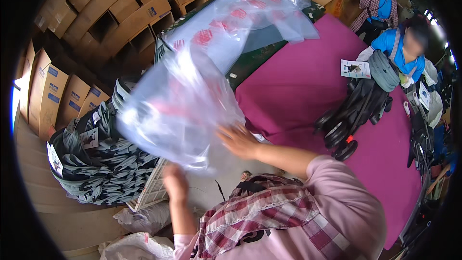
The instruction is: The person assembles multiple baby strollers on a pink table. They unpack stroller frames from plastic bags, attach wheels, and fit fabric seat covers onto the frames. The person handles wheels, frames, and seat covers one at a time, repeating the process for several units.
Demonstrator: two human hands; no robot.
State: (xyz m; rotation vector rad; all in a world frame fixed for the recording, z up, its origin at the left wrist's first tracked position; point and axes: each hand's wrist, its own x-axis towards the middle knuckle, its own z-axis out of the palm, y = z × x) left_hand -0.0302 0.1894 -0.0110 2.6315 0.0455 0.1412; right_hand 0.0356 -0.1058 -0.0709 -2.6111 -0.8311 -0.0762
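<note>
A large clear plastic bag [178, 106] with faint red print billows in the air in front of me, blurred by motion. My right hand [238, 140] is at the bag's right edge, its fingers against the film and apparently gripping it. Below the bag's lower edge is my left hand [175, 183], curled and smeared by motion; whether it holds any film cannot be made out. More flat clear bags [226, 24] with red print lie spread over a dark green surface [260, 62] beyond.
A magenta-covered table [288, 91] stands to the right, bearing a black folded stroller [356, 110]. A co-worker in blue [404, 50] is behind it. At left are grey-green fabric pieces [101, 163] piled by a white crate [150, 188], cardboard boxes [50, 91] and sacks [137, 248].
</note>
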